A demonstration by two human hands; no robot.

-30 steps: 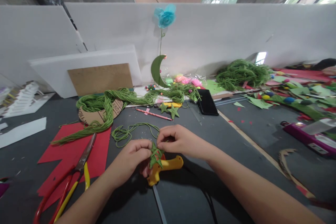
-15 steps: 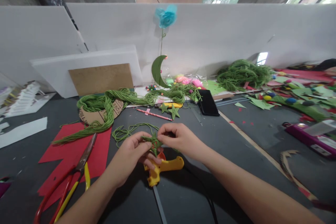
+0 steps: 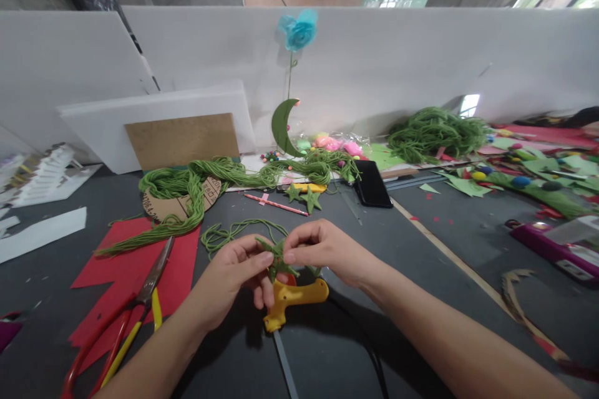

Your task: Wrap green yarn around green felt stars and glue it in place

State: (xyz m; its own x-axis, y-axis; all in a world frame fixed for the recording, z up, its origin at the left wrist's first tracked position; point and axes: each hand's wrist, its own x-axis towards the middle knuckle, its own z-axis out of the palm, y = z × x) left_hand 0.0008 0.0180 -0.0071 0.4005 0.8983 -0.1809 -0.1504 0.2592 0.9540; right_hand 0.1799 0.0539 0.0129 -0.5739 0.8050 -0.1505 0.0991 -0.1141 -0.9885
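Between my two hands is a small green star (image 3: 277, 257), wrapped in yarn. My left hand (image 3: 241, 268) pinches it between thumb and fingers from the left. From the right, my right hand (image 3: 311, 246) has thumb and forefinger pressed together at the star's edge; whether they grip the star or its yarn is hard to see. Just below lies a yellow glue gun (image 3: 299, 293) with a glue stick (image 3: 284, 361) pointing toward me. Loose green yarn (image 3: 224, 235) curls on the table behind my left hand. Two finished-looking green stars (image 3: 311, 200) lie farther back.
Red-handled scissors (image 3: 150, 287) rest on red paper (image 3: 180, 280) at left. Yarn hanks drape over a cardboard piece (image 3: 161, 204). A pink pencil (image 3: 276, 204) and a black phone (image 3: 373, 184) lie behind my hands. A purple tool (image 3: 555, 249) is at right, and a cable runs under my right arm.
The star has turned in my fingers, and my right fingertips have shifted slightly lower against it. The left hand stays nearly in place. The view has shifted a little.
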